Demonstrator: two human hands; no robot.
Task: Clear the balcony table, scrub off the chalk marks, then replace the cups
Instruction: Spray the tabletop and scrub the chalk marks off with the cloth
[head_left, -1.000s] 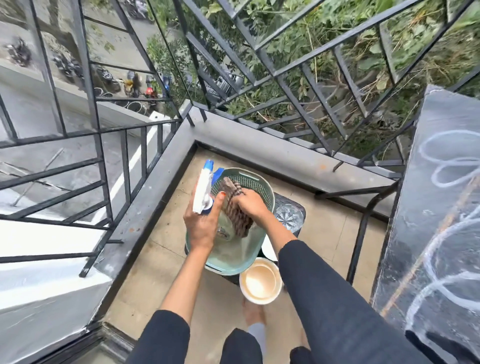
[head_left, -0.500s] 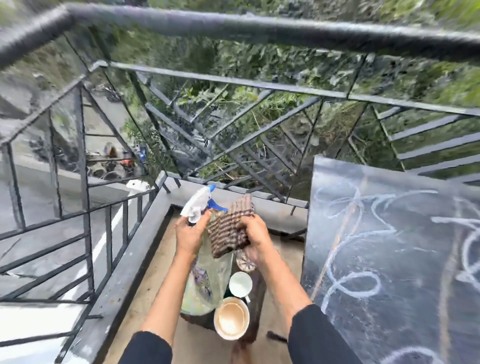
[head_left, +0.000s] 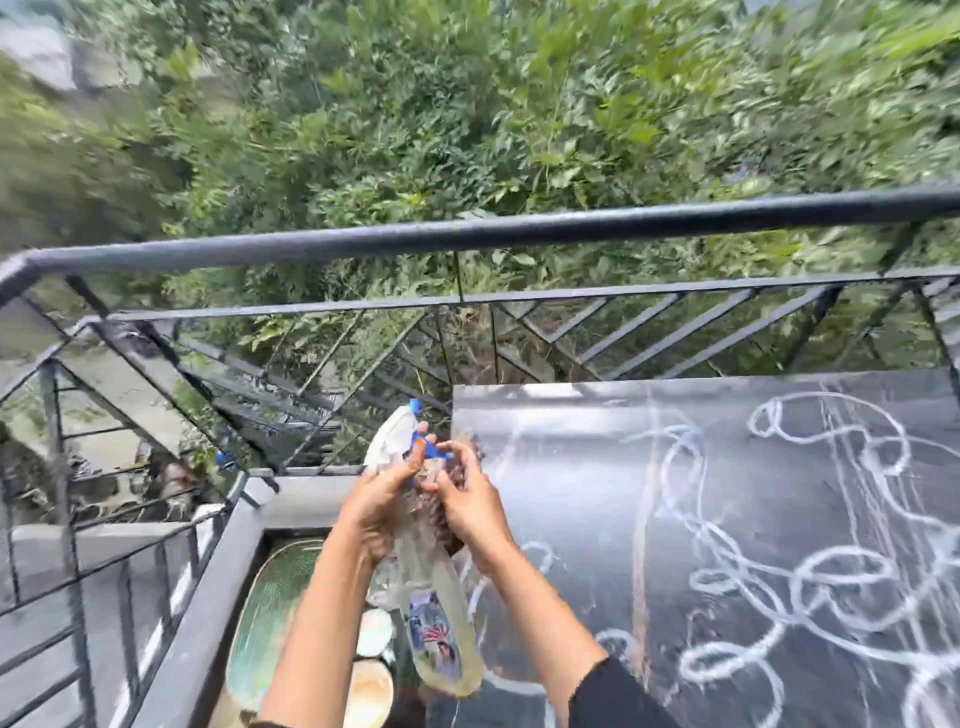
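Now scrubbing starts: left grip (head_left: 382, 501) clasps clear spray bottle (head_left: 441, 613), right grip (head_left: 470, 512) pinches brown cloth (head_left: 451, 544); next, wet chalked black surface (head_left: 571, 467).

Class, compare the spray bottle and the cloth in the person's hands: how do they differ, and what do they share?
The spray bottle is clear with a blue trigger; the cloth is brown. The left hand grips the bottle; the right hand holds the cloth. The bottle shows almost whole; the cloth is mostly hidden. Both are held beside the table.
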